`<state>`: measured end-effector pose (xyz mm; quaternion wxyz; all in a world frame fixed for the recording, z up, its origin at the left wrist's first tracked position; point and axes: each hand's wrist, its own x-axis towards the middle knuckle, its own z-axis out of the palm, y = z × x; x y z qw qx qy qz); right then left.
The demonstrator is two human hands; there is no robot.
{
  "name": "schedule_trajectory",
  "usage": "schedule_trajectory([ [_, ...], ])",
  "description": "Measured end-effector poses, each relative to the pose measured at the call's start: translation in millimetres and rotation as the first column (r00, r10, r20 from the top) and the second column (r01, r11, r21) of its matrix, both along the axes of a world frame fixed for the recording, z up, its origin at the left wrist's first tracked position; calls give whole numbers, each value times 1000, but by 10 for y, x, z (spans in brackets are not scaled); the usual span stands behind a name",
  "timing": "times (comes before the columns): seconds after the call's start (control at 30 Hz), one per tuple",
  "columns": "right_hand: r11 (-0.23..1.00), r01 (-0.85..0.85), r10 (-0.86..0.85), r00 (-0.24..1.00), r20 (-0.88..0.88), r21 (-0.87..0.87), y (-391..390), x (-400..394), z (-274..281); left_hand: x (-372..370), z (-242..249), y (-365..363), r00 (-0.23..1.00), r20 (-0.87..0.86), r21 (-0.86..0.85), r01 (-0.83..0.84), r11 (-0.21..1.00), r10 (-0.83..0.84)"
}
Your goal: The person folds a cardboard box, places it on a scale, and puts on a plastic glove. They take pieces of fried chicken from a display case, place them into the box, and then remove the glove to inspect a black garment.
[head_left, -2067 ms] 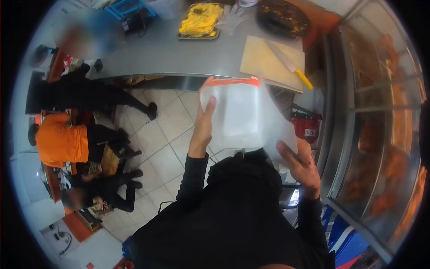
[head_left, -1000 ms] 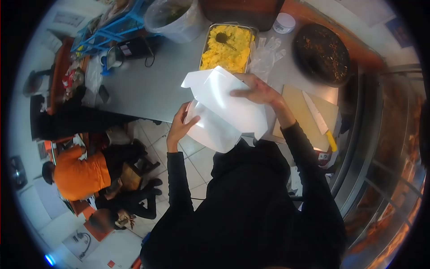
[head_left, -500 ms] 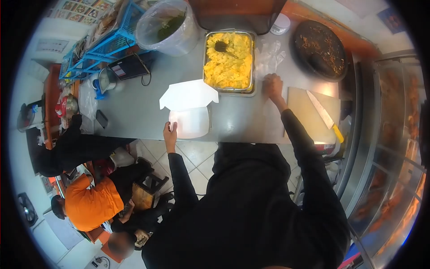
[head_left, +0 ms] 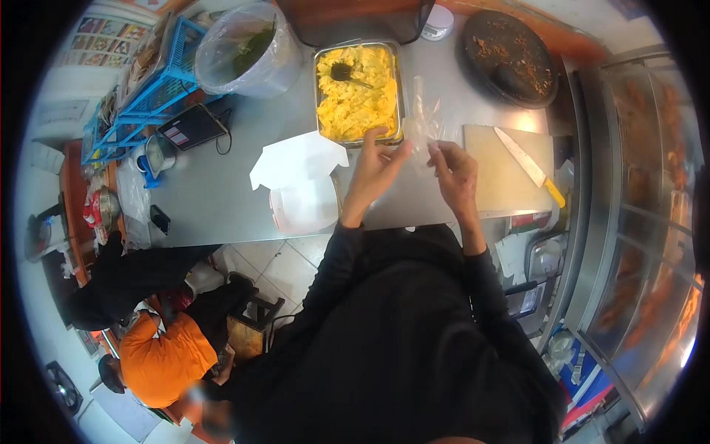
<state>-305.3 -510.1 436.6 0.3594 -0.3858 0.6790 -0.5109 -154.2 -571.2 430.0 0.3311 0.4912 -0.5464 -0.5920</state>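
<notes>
A clear plastic glove (head_left: 420, 115) hangs from the pinched fingers of my right hand (head_left: 457, 174), above the steel counter. My left hand (head_left: 372, 176) is close by on the left, fingers apart and nothing in them, its fingertips overlapping the near edge of a metal tray (head_left: 320, 137). Yellow chopped food (head_left: 355, 103) fills that tray, with a black spoon (head_left: 342, 72) resting on it. To the left, a white takeout box (head_left: 305, 207) stands open near the counter's front edge, its lid (head_left: 296, 159) folded back.
A cutting board (head_left: 488, 174) with a yellow-handled knife (head_left: 523, 159) lies to the right, a dark round dish (head_left: 510, 59) behind it. A plastic-lined bucket (head_left: 285, 70) and blue basket (head_left: 159, 89) stand at back left. People, one in an orange shirt (head_left: 166, 359), are at lower left.
My left hand has let go of the takeout box and moved right, toward the tray. My right hand has drawn in and lifted the plastic glove from the counter.
</notes>
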Motion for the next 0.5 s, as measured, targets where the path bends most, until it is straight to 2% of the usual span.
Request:
schedule_trajectory([
  [0.03,1000,-10,10,999,-41,7,42,20,21,-67,-17,-26,998,-44,75,48,996,-44],
  [0.07,998,-51,53,998,-38,49,77,5,14,-117,-42,-33,998,-43,76,44,996,-41],
  [0.13,997,-59,62,995,-72,51,143,-43,1,-134,-109,-50,998,14,-19,59,998,-58],
  [0.27,994,-72,79,993,-91,77,218,-141,76,-204,-398,-2,994,-107,-291,-59,955,29],
  [0.33,995,-99,101,988,-119,21,184,-142,51,-133,-228,45,985,-166,7,59,998,-57],
  [0.37,995,-99,94,986,-138,-31,167,-110,38,-137,-148,103,999,21,-103,42,994,-40],
  [0.4,985,-163,157,980,-124,-47,178,-60,63,-75,175,175,995,74,-16,74,997,-73],
  [0.43,979,-201,195,973,-121,-38,179,-40,101,-14,154,223,996,86,-30,23,999,-20],
  [0.5,967,-251,245,961,-125,-34,141,-34,111,-28,-67,254,997,-48,-136,50,989,-57],
])
